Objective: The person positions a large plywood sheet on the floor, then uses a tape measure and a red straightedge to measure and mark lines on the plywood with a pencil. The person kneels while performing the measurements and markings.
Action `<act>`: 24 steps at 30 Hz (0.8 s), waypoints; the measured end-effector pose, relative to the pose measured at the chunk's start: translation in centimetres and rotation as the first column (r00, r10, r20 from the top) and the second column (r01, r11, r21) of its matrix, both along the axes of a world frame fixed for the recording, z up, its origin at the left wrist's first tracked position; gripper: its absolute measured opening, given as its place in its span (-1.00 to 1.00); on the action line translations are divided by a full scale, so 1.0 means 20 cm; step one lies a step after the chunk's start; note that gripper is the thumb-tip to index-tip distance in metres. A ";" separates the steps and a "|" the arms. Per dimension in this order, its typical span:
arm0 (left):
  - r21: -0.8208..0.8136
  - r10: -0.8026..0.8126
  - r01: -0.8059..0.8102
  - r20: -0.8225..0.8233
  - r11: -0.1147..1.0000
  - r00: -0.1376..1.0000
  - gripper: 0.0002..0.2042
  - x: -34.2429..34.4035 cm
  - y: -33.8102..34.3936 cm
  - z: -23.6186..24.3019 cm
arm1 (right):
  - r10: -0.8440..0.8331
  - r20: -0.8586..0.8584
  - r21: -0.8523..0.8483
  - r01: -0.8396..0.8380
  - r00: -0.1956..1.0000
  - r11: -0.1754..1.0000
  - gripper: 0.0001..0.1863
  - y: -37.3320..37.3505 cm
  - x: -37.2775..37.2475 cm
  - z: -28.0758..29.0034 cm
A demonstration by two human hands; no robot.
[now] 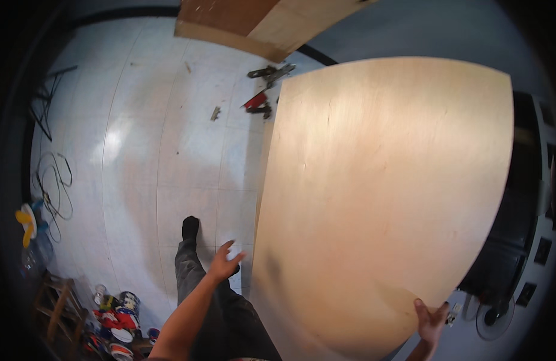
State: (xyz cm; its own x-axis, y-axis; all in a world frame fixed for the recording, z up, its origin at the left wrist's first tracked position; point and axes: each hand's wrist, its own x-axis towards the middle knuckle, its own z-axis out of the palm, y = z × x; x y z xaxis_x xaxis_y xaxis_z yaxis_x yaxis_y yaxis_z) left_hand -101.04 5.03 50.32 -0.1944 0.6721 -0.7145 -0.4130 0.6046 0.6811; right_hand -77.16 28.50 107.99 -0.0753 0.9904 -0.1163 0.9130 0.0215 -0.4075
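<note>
The floor (pixel 133 150) is pale and tiled, with thin joints between sections; from my remote position I view it from above through the head camera. A large light-wood panel (pixel 380 192) occupies the right half of the view, in front of the person. Its far end reaches toward the upper right; its near end lies by the right hand.

Right hand (pixel 431 323): located at the near right edge of the panel, with the thumb over the panel face. I cannot tell whether the other fingers close behind the edge. Left hand (pixel 225 265): open and holding nothing, fingers spread, just beside the panel's left edge. I see a dark-socked foot (pixel 191 228) on the floor ahead of this hand.

Surrounding items: a red tool (pixel 254 101) lies near the panel's far left corner, and a second board (pixel 242 24), part brown and part light, stands beyond it. Along the left side I identify a looped cable (pixel 53 198), a wooden stool (pixel 61 304) and a cluster of cans (pixel 121 319). A black unit (pixel 511 198) is to the right of the panel.
</note>
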 end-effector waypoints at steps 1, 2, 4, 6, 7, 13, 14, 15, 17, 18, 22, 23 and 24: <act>0.068 -0.075 0.080 -0.072 0.994 0.995 -0.09 0.09 0.21 0.07 | -0.052 -0.073 0.116 0.060 0.996 0.991 -0.23 -0.09 0.04 0.21; 0.118 -0.109 0.131 -0.177 0.984 0.978 -0.05 0.11 0.38 0.11 | -0.114 -0.097 0.123 0.126 0.989 0.984 -0.18 -0.12 0.06 0.40; 0.128 -0.236 0.236 -0.013 0.963 0.972 0.14 -0.12 0.74 0.55 | -0.137 -0.091 0.188 0.152 0.986 0.970 -0.17 -0.17 0.04 0.88; 0.175 -0.236 0.247 -0.081 0.953 0.968 0.22 -0.13 0.99 0.67 | -0.088 -0.062 0.312 0.103 0.994 0.944 -0.17 -0.27 0.11 1.43; 0.221 -0.112 0.128 -0.081 0.967 0.990 0.08 -0.12 1.05 0.67 | -0.075 -0.071 0.358 0.095 0.995 0.929 -0.17 -0.30 0.16 1.60; 0.669 0.102 -0.215 0.204 0.712 0.974 -0.46 0.09 1.64 1.37 | -0.139 -0.232 0.620 0.256 0.963 0.741 -0.20 -0.79 0.52 2.24; 0.720 0.086 -0.225 0.225 0.657 0.971 -0.53 0.17 1.69 1.58 | -0.148 -0.254 0.648 0.282 0.956 0.708 -0.20 -0.90 0.59 2.32; 0.763 0.062 -0.232 0.245 0.604 0.967 -0.59 0.24 1.71 1.80 | -0.155 -0.276 0.676 0.306 0.949 0.670 -0.21 -1.01 0.65 2.40; 0.833 0.220 -0.304 0.224 0.462 0.949 -0.72 0.34 1.75 2.36 | -0.177 -0.306 0.713 0.348 0.936 0.608 -0.21 -1.24 0.76 2.52; 0.855 0.205 -0.259 0.183 0.449 0.962 -0.72 0.34 1.82 2.56 | -0.177 -0.325 0.729 0.365 0.929 0.579 -0.22 -1.34 0.81 2.58; 0.903 0.170 -0.358 0.324 0.237 0.931 -0.59 0.43 1.88 3.50 | -0.191 -0.372 0.780 0.417 0.909 0.466 -0.24 -1.82 1.02 2.77; 0.897 0.136 -0.406 0.387 0.176 0.912 -0.55 0.46 1.89 3.72 | -0.197 -0.386 0.787 0.433 0.901 0.439 -0.24 -1.93 1.07 2.81; 0.936 0.190 -0.262 0.220 0.237 0.957 -0.50 0.44 1.91 3.89 | -0.213 -0.392 0.795 0.446 0.895 0.412 -0.24 -2.06 1.09 2.85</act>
